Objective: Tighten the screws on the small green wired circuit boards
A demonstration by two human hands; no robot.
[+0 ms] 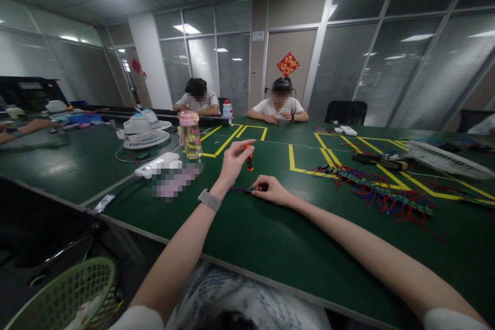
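My left hand [235,161] is closed round the orange and black handle of a screwdriver [249,160]. Its thin shaft points straight down at a small circuit board [250,191] on the green tabletop. My right hand [273,190] rests on the table, thumb and fingers pinched at the board beside the screwdriver's tip. Red and blue wires [236,190] run out from the board to the left. What exactly the tip touches is too small to tell.
Many wired circuit boards [382,191] lie in a row at right, near a white fan grille [450,159]. At left are a pink-lidded bottle [190,136], a power strip [158,164] and white fan parts [143,131]. A green basket [65,289] stands below. Two people sit opposite.
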